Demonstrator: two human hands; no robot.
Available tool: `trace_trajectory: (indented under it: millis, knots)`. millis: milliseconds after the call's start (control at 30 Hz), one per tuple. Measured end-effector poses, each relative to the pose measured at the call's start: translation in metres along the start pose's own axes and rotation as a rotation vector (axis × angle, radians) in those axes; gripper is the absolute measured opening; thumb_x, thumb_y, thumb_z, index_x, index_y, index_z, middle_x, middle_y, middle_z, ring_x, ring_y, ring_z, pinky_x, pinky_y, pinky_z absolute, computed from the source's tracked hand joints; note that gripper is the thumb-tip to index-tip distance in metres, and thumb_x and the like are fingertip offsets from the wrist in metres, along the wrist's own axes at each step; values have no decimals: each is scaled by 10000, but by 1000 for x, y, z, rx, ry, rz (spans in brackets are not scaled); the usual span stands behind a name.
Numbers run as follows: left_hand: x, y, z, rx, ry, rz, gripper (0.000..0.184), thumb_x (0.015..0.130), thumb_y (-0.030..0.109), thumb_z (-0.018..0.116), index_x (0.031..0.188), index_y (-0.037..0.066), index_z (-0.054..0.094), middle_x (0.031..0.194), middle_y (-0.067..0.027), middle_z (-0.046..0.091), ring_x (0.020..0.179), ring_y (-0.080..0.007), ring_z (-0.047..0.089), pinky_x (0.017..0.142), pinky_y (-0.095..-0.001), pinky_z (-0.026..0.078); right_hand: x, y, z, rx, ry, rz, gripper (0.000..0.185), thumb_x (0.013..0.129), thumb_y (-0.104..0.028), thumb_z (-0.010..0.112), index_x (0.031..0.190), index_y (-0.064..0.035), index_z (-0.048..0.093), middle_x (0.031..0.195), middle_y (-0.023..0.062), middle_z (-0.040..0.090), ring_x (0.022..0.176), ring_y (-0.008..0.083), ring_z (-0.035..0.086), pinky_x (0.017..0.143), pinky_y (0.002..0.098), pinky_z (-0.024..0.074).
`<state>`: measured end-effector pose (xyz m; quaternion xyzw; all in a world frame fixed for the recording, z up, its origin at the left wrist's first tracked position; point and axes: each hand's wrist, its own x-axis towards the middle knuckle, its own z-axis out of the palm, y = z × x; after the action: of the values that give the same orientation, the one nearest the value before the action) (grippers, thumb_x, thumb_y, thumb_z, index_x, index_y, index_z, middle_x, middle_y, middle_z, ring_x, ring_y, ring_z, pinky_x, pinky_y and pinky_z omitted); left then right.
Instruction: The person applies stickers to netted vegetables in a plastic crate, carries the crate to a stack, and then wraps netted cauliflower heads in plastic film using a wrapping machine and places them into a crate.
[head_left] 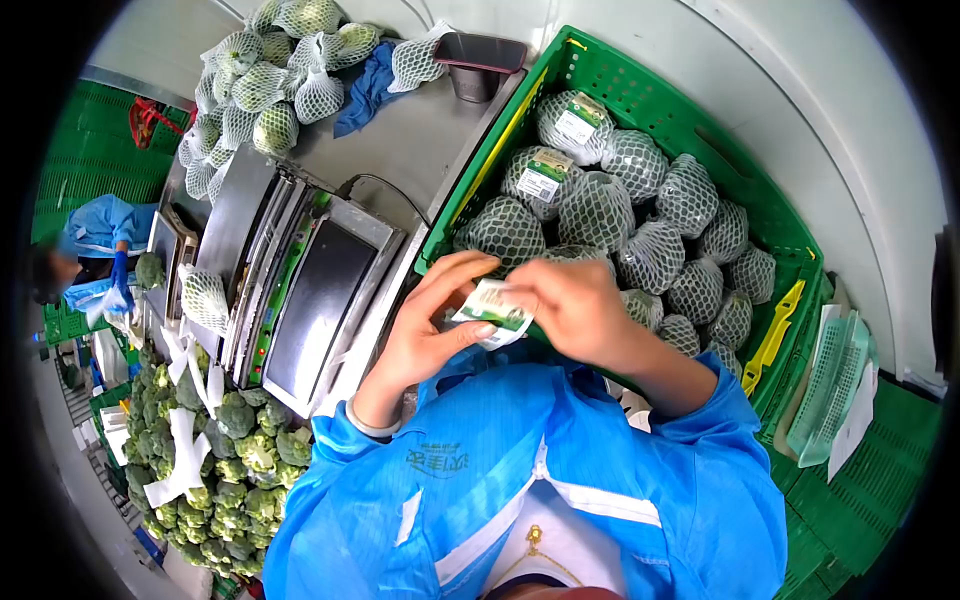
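Note:
Both of my hands meet in front of my chest, at the near edge of a green crate. A small white and green printed label is between them. My left hand grips its left side, the thumb lying on its face. At its upper right, my right hand has its fingers closed on the label's edge. Just beyond my hands, the crate holds several round green vegetables in white foam nets. Two of these nets carry similar labels on top.
Left of my hands stands a machine with a dark panel. More netted vegetables, a blue cloth and a dark container lie on the metal table. Broccoli heads are piled lower left. Another person works at far left.

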<state>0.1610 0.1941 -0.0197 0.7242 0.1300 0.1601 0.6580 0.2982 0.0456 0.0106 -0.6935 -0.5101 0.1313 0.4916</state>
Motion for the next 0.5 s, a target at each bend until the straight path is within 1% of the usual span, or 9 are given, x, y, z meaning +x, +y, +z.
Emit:
trace_trajectory:
  millis: [100, 133, 233, 300, 333, 367, 400, 433, 500]
  knots:
    - [-11, 2, -3, -26, -22, -98, 177, 783, 95, 766, 925, 8, 705, 769, -78, 655, 692, -148, 599, 658, -279, 483, -10, -3, 10, -197, 62, -199, 121, 791, -107, 707, 840, -47, 614, 653, 88, 582, 553, 245, 600, 473, 376, 446]
    - [-15, 0, -5, 62, 13, -150, 176, 736, 91, 801, 812, -3, 674, 750, -61, 645, 684, -138, 584, 632, -287, 464, -10, -8, 7, -243, 89, -226, 127, 787, -114, 708, 838, -46, 613, 654, 86, 581, 553, 243, 600, 472, 374, 447]
    - [-19, -18, -11, -24, -15, -7, 188, 745, 96, 810, 785, -5, 656, 736, -44, 639, 676, -118, 580, 606, -281, 445, -14, -9, 9, -174, 31, -209, 126, 782, -122, 707, 849, -49, 629, 667, 92, 581, 582, 238, 616, 498, 357, 472]
    - [-27, -3, -4, -70, -120, -216, 167, 797, 130, 781, 806, -4, 680, 760, -52, 668, 718, -86, 596, 628, -272, 463, -13, -6, 11, -97, -78, -212, 102, 788, -103, 700, 850, -52, 636, 683, 99, 592, 596, 243, 623, 508, 348, 483]
    - [-35, -3, -8, -15, -210, -318, 161, 818, 127, 762, 871, -8, 692, 773, -57, 684, 720, -80, 600, 630, -266, 468, -6, 9, 2, -91, 37, -212, 61, 823, -68, 667, 879, -44, 661, 735, 100, 641, 597, 216, 637, 520, 324, 491]
    - [-43, -3, -18, 45, -298, -418, 173, 839, 125, 743, 936, -12, 704, 787, -63, 699, 722, -75, 603, 632, -261, 472, -2, 18, -14, 182, 105, 194, 79, 858, -57, 644, 923, -23, 673, 754, 80, 670, 573, 156, 613, 524, 295, 478]
    - [-52, -13, -31, 224, -301, -409, 240, 873, 112, 705, 1076, -15, 680, 796, -57, 714, 704, -72, 612, 628, -254, 480, 12, 29, -37, 165, 129, 481, 114, 876, -70, 651, 961, 2, 672, 737, 55, 668, 582, 107, 571, 543, 270, 460]
    - [-66, -31, -41, 50, -232, -491, 249, 895, 113, 689, 1105, -19, 672, 849, -43, 715, 749, -73, 621, 655, -250, 492, 16, 48, -36, 236, 314, 531, 174, 861, -137, 696, 944, 11, 657, 679, 37, 636, 586, 91, 531, 549, 261, 445]
    - [-75, -32, -47, -213, -10, -570, 237, 920, 125, 670, 1097, -32, 676, 910, -41, 710, 793, -76, 625, 684, -247, 500, 6, 93, -3, 64, 234, 474, 306, 826, -221, 740, 999, 7, 631, 754, 68, 656, 613, 150, 589, 558, 293, 471]
